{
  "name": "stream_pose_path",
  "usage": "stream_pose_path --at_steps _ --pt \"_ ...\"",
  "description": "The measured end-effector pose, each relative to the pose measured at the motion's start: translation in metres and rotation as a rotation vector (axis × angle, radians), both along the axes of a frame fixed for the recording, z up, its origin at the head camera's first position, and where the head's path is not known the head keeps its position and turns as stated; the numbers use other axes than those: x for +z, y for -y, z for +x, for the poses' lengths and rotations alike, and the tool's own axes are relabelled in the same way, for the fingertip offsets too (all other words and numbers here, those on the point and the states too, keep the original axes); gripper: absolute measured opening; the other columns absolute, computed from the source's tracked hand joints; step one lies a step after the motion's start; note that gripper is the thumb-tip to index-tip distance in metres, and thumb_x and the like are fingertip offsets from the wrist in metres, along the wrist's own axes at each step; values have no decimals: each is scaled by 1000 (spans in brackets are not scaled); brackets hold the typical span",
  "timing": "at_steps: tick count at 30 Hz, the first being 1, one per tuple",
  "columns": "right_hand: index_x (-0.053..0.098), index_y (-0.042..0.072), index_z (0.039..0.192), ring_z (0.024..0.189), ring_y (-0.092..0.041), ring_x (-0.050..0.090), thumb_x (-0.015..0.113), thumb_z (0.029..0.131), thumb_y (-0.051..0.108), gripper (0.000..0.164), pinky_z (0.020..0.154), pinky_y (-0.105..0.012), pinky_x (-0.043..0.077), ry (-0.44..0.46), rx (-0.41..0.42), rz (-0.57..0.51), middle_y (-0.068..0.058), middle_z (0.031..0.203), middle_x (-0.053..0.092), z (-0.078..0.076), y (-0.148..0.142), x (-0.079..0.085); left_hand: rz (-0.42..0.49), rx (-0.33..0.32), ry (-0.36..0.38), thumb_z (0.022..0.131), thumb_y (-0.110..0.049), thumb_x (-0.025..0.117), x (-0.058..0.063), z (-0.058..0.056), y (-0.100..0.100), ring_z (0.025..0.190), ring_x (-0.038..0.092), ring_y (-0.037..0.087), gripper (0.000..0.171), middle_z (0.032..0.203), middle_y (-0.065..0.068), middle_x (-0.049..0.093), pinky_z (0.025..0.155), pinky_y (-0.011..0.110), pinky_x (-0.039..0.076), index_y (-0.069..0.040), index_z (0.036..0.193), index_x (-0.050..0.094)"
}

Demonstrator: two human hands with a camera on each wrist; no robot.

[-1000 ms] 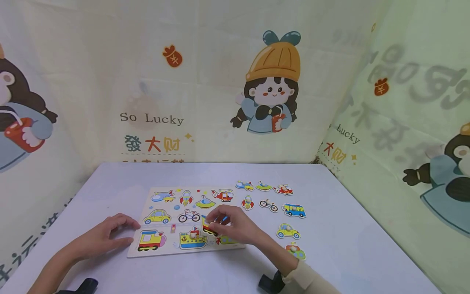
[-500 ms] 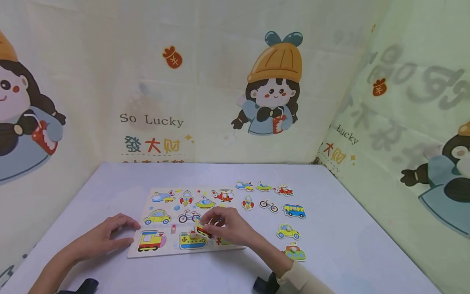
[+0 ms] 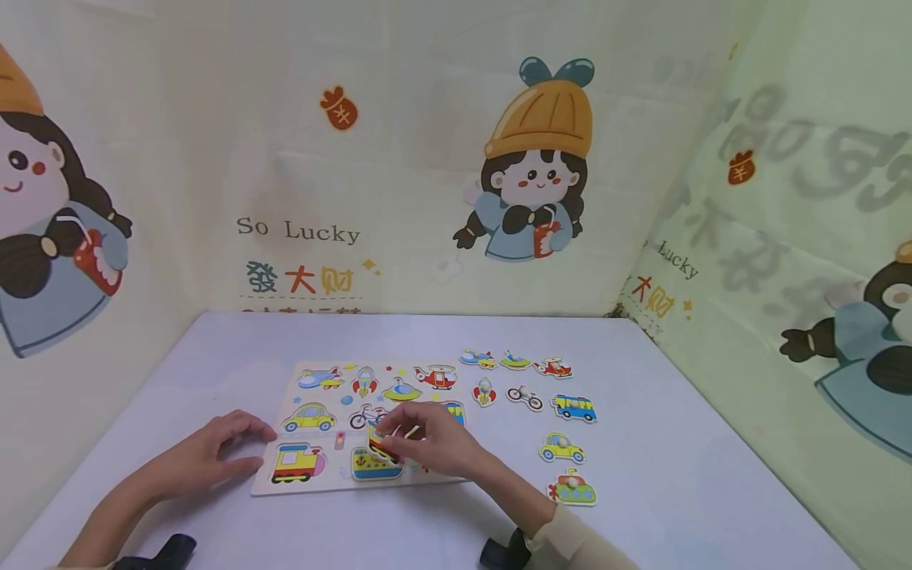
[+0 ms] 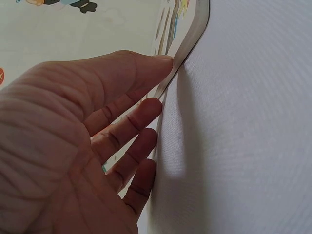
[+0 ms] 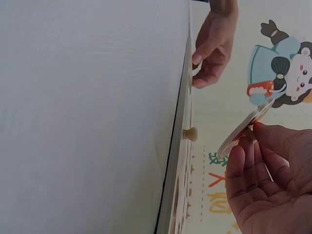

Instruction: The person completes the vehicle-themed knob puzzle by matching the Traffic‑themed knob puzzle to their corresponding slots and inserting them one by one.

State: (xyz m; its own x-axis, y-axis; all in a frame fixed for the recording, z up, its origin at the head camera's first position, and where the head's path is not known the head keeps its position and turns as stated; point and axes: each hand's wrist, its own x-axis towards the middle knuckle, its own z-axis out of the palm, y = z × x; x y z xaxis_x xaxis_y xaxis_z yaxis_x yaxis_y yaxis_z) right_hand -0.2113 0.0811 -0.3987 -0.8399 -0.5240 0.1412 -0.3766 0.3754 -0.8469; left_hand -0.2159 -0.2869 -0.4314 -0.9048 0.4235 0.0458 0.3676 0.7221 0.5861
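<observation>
In my right hand (image 3: 442, 435) I pinch the train puzzle piece (image 3: 378, 443) by its knob; it is yellow and red with dark wheels. The right wrist view shows the piece (image 5: 246, 127) tilted and raised off the wooden puzzle board (image 3: 321, 487). It hangs over the ship piece (image 3: 378, 467), partly covering it. On the board's lower left is the train picture (image 3: 295, 463). My left hand (image 3: 203, 463) lies at the board's left edge, thumb touching the rim and fingers loosely bent, as the left wrist view (image 4: 112, 122) shows.
Several loose knobbed pieces lie right of the board, among them a bus (image 3: 574, 408), a yellow car (image 3: 562, 448), a submarine (image 3: 572, 488) and a bicycle (image 3: 524, 397). A printed cloth (image 3: 413, 198) hangs behind the white table (image 3: 677, 475).
My right hand has moved left across the board with the train piece, from beside the ship piece to above it. The left hand keeps its place at the board's edge.
</observation>
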Motion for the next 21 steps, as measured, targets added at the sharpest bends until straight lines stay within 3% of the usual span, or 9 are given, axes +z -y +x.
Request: stream_pose_path --at_steps 5,10,21 --pt "73 15 108 84 -3 63 75 94 17 14 77 -21 55 15 7 -5 8 101 71 0 7 -1 -3 -4 -4 88 -27 80 1 0 0 115 54 25 36 125 1 62 97 41 53 -17 119 65" --pt "73 14 108 83 -2 63 75 94 16 15 77 -21 55 15 25 -8 4 101 72 0 11 -3 12 -9 -6 89 -29 80 0 0 -1 113 54 14 36 126 -1 62 94 22 50 -18 119 65" --pt "73 14 108 81 -2 61 77 93 17 15 74 -18 54 23 65 -27 2 100 72 0 24 -7 9 6 -6 88 -28 80 -1 2 -3 114 53 15 36 125 -1 62 95 23 50 -18 119 66"
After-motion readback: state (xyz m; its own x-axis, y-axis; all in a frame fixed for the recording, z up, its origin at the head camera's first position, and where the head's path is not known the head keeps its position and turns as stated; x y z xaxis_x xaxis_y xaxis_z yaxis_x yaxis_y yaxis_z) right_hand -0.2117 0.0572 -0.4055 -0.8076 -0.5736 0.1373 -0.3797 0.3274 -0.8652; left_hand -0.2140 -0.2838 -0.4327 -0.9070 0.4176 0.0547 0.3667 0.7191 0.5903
